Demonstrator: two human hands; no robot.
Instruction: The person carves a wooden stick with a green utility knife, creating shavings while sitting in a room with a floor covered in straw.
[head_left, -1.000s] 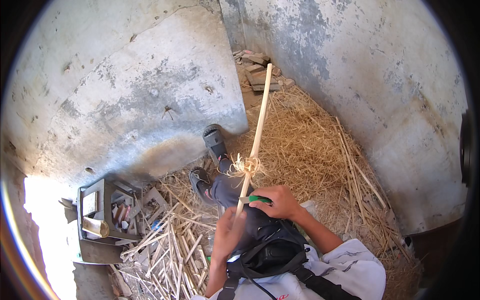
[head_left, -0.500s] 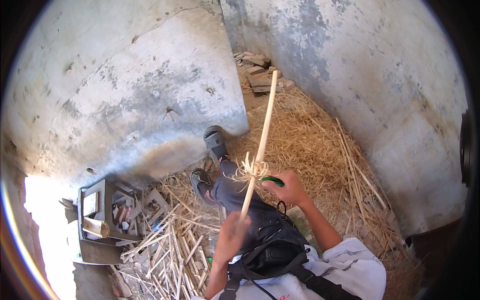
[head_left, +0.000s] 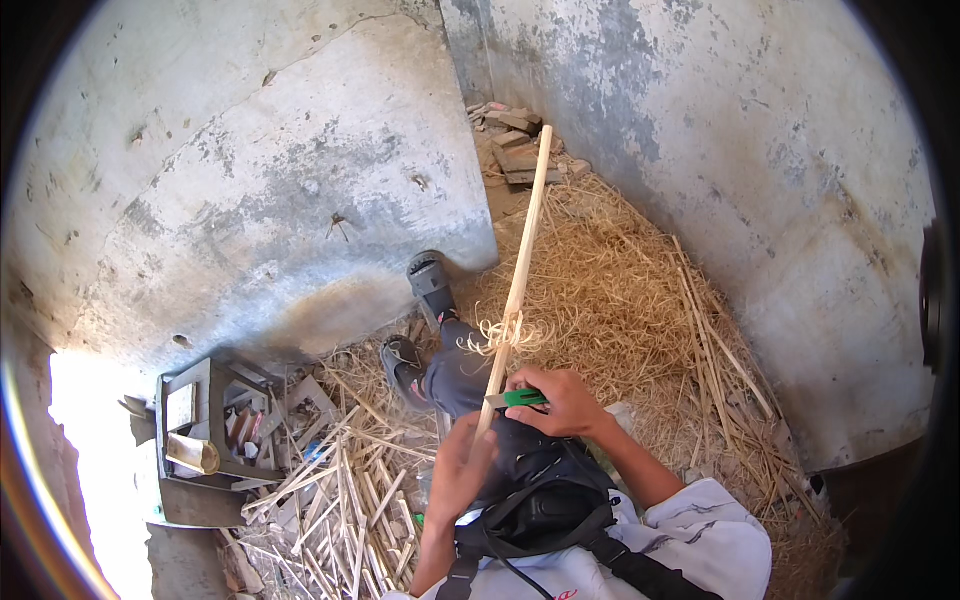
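Observation:
My left hand (head_left: 463, 467) is closed round the near end of a long pale wooden stick (head_left: 526, 243), which slants up and away from me over my lap. Thin curled shavings (head_left: 505, 334) cling to the stick partway along. In my right hand (head_left: 564, 403) is a knife with a green handle (head_left: 524, 398); its short blade (head_left: 496, 401) lies against the stick just beyond my left fingers. Part of the handle is hidden by my right fingers.
Heaped shavings (head_left: 600, 270) cover the floor ahead and right, with long sticks (head_left: 708, 340) along their edge. Many split sticks (head_left: 360, 515) lie at lower left beside an overturned wooden stool-like frame (head_left: 215, 440). Bricks (head_left: 520, 150) are piled by the wall (head_left: 720, 150).
My right hand has drawn the knife back along the stick, from beside the curled shavings to near my left hand. The stick has shifted slightly, its far end a little higher.

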